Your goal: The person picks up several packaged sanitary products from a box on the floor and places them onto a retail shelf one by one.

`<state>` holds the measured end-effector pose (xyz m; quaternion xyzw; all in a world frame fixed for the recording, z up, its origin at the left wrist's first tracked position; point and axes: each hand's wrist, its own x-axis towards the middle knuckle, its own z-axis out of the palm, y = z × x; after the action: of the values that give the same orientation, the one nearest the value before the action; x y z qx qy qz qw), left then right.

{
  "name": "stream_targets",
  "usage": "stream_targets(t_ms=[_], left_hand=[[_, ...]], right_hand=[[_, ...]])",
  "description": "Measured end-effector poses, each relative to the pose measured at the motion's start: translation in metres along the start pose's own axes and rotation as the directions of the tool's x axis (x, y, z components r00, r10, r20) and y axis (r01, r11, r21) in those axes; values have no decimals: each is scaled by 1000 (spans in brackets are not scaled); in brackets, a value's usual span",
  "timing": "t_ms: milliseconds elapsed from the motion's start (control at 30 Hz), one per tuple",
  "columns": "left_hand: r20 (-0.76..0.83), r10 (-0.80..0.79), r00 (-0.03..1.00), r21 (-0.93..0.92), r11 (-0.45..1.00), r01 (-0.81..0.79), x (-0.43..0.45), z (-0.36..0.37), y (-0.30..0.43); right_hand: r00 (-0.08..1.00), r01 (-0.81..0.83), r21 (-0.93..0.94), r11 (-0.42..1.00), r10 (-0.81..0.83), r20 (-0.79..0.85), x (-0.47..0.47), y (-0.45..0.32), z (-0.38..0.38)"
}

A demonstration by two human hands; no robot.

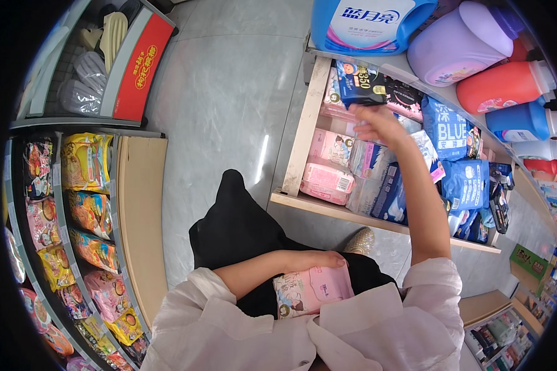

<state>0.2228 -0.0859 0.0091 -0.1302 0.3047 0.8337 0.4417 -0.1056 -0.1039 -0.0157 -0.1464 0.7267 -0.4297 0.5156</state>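
On my lap, my left hand (312, 261) holds a pink soft pack of sanitary pads (316, 290), its fingers over the top edge. My right hand (376, 124) is stretched over a pulled-out wooden drawer (301, 134), blurred, with fingers apart. Just beyond its fingertips a dark blue pack (362, 86) lies on top of other packs; whether they touch is unclear. Nearer me in the drawer are pink packs (327, 182), clear-wrapped packs (365, 160) and dark blue packs (392, 190). Bright blue bags (466, 185) fill the right side. My forearm hides part of the contents.
Above the drawer, a shelf carries a blue detergent jug (369, 28), a purple jug (459, 46) and a red one (501, 88). To the left stand a rack of noodle packets (90, 213) and a wire-sided bin of wrapped slippers (81, 97). Grey tiles (223, 116) floor the aisle.
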Motion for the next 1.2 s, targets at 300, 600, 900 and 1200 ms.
stream_targets(t_ms=[300, 600, 900, 1200], left_hand=[[27, -58, 998, 5, 998, 58, 11, -5, -3], [44, -43, 998, 22, 999, 42, 19, -5, -9], [20, -96, 995, 23, 995, 95, 11, -7, -12], [26, -111, 993, 37, 993, 110, 10, -11, -7]], right_hand=[[975, 184, 821, 541, 5, -222, 51, 27, -21], [911, 202, 597, 776, 75, -405, 20, -4, -19], [987, 155, 633, 759, -97, -125, -27, 23, -34], [637, 64, -936, 345, -736, -228, -25, 22, 13]])
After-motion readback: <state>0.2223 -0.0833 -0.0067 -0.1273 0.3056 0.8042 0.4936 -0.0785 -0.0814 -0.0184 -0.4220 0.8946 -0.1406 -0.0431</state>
